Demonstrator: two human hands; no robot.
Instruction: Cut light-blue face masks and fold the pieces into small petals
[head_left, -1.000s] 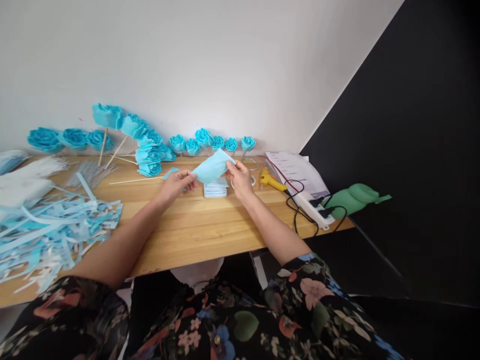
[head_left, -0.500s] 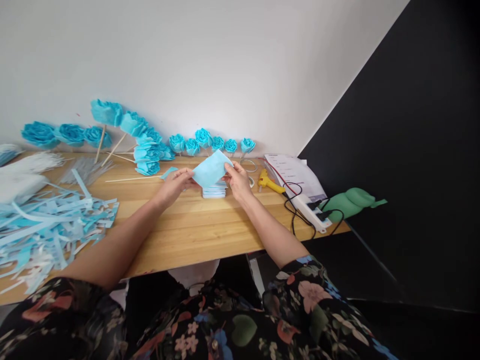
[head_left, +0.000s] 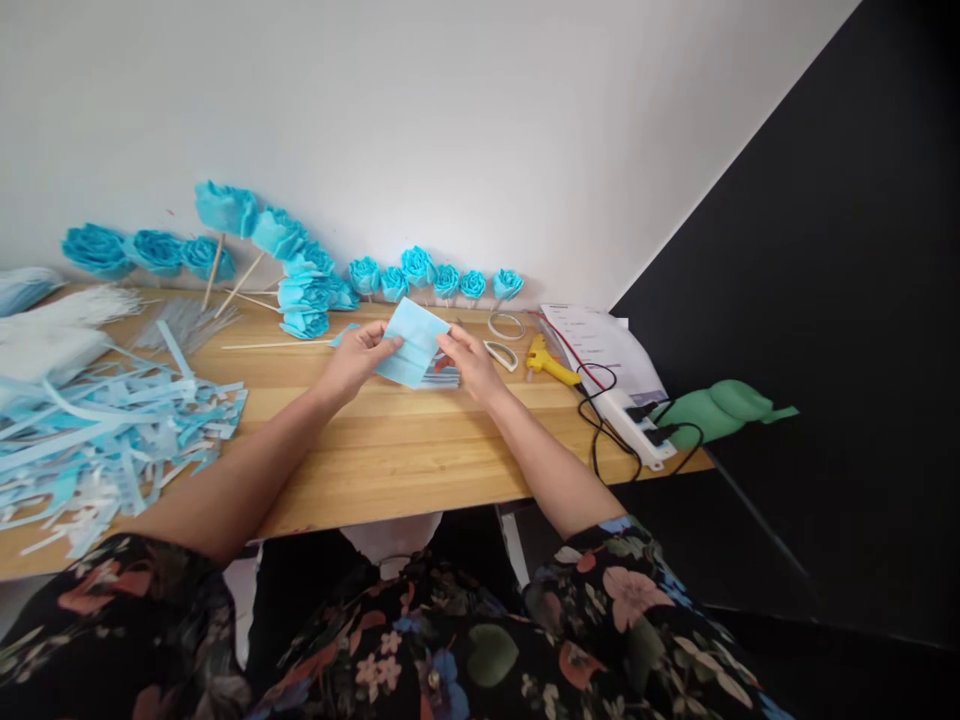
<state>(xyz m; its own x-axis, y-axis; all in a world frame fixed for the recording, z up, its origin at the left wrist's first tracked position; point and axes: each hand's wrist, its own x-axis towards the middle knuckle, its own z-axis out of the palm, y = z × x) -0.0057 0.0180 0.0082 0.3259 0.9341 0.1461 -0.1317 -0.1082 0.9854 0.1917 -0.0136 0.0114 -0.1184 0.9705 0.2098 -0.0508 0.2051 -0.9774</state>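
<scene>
Paper stack (head_left: 445, 378), perhaps touching, behind sheet (head_left: 411, 343)

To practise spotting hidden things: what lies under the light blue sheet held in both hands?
Under the light blue sheet, pinched by the left hand and right hand, a stack of blue pieces peeks out on the wooden table. Most of it is covered.

paper sheet (head_left: 411, 342) light blue | paper roses (head_left: 420, 268) turquoise | glue gun (head_left: 550, 362) yellow | sleeves (head_left: 622, 600) black floral
</scene>
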